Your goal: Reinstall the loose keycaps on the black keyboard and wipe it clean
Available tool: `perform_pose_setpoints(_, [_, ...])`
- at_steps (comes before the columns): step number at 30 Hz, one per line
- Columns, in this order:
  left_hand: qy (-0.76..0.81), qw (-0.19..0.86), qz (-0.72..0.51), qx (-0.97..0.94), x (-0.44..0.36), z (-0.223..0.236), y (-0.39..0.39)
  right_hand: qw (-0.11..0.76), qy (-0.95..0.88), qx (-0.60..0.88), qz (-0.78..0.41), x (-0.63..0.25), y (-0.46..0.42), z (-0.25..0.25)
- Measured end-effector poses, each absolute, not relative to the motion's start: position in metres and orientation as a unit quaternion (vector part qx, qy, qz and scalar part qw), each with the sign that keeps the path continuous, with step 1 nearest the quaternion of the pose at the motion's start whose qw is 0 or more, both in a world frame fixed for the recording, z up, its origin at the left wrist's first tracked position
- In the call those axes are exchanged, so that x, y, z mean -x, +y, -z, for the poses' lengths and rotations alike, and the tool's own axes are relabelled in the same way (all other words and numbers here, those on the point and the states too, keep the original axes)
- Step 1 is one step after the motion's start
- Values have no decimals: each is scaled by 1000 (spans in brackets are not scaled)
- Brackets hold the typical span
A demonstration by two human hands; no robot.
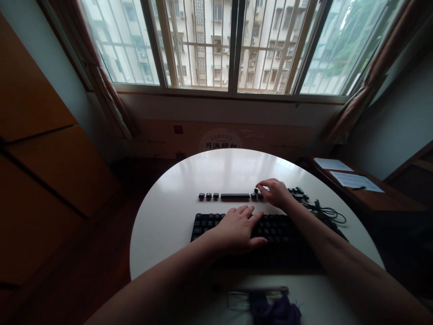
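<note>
A black keyboard (203, 222) lies on the white round table, its lower part in shadow. My left hand (237, 227) rests on the keyboard with its fingers spread, holding nothing. Beyond the keyboard, my right hand (274, 191) pinches a small black keycap (256, 190) between thumb and finger, just above the table. Loose keycaps (209, 196) stand in a row there, along with a long space bar keycap (235, 196). More loose keycaps (298, 191) sit to the right of my right hand, partly hidden by it.
A coiled black cable (329, 213) lies on the right of the table (158, 221). Near me are a purple cloth (275, 311) and a blurred thin wire frame (237, 300). Papers (355, 180) lie on a brown side table at right. A barred window is ahead.
</note>
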State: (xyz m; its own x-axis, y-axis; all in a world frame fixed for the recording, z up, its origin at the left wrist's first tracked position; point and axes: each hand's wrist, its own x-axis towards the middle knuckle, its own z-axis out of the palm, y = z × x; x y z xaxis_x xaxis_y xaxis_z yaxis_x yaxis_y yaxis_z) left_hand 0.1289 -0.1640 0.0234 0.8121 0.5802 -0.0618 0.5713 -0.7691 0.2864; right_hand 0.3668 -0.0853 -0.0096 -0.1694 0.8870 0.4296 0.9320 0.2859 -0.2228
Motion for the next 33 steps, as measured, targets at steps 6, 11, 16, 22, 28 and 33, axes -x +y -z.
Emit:
perform_pose_setpoints(6, [309,145,-6,-940,-129,-26,-164,227,-761,606,40,-366,-87,10])
perform_pose_setpoints(11, [310,147,-2,-939,-130,-27,-166,224,-773,593,22,-364,-89,8])
perform_pose_setpoints(16, [311,149,4,-939,-130,-28,-165,225,-785,577,6,-362,-90,7])
perform_pose_setpoints(22, [308,147,-4,-940,-130,-26,-164,215,-793,570,-4,-364,-86,14])
perform_pose_setpoints(28, [309,150,-6,-939,-130,-26,-164,212,-806,553,-3,-364,-84,15])
perform_pose_setpoints(33, [307,143,-8,-941,-130,-25,-164,236,-814,530,5,-362,-84,11])
